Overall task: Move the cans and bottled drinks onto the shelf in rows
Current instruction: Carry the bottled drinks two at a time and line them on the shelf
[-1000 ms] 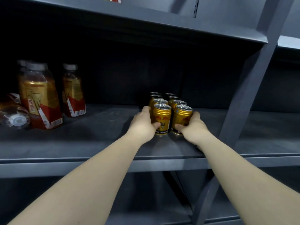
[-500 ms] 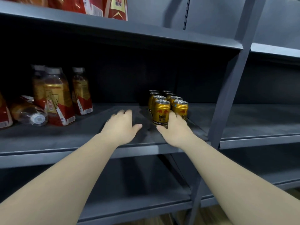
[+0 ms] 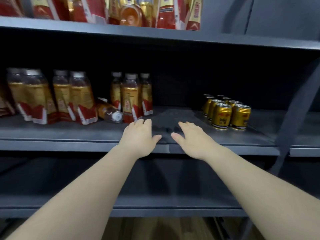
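two empty hands, fingers spread and relaxed: my left hand (image 3: 140,138) and right hand (image 3: 192,138) hover over the shelf (image 3: 52,134) front. the toppled bottle (image 3: 107,110) lies up-left of my left hand, the nearer one, cap toward me, long axis running back-left. the cans (image 3: 225,112) stand in two rows to the right, the rear ones lost in shadow.

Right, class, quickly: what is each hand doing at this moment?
Left hand: open, fingers spread, holding nothing.
Right hand: open, fingers spread, holding nothing.
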{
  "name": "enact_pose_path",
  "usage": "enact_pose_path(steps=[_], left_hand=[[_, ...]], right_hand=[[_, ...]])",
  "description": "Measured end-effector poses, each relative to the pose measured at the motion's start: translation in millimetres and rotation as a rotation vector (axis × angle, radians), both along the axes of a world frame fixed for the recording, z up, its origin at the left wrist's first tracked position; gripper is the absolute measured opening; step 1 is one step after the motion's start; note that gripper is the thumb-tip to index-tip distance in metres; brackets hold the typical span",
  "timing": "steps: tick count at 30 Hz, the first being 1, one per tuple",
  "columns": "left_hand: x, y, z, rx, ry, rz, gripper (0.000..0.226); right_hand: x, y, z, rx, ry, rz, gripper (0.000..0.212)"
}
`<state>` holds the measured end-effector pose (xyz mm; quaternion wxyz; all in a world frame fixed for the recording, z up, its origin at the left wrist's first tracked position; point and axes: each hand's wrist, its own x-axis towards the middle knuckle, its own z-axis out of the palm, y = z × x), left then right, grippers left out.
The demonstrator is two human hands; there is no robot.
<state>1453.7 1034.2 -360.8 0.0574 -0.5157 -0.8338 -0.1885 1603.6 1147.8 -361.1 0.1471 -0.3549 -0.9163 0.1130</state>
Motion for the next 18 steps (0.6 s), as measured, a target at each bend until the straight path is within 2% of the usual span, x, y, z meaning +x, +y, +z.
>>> enact_pose_path(steps=[8,18], left_hand=[[-28.7,-43.9,-2.7,0.009,0.002,0.056,0.065],[-31.3,-57.1,-5.2,-0.009,-0.006,0.066,0.063]], right_hand=[[-25.9,-37.5,0.0,-0.004,-0.033,0.034,0.070],[-31.9,-44.1,1.2,0.004,-0.029,0.051,0.070]])
